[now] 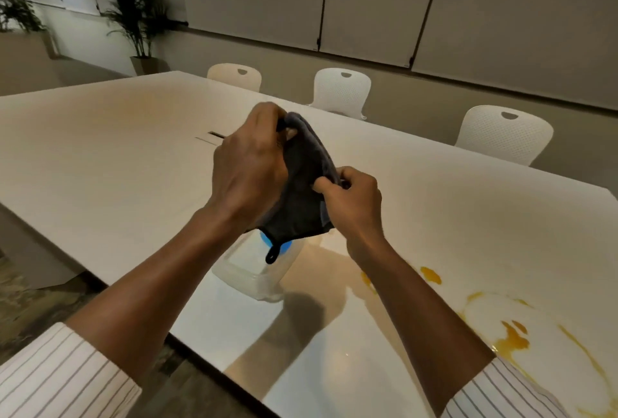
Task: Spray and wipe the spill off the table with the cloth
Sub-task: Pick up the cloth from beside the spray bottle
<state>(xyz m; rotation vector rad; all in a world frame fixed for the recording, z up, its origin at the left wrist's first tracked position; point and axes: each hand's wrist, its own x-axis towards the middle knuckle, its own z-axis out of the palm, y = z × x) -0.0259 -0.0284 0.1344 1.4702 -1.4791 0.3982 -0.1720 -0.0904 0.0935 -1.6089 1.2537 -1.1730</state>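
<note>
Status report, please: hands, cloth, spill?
Both hands, left and right, grip dark grey cloth above table. Orange spill unwiped, right side. Clear plastic bottle stands beneath cloth.

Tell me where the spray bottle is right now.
In the head view, the spray bottle stands on the table near its front edge, just below the dark cloth, with the orange spill to its right.
</note>
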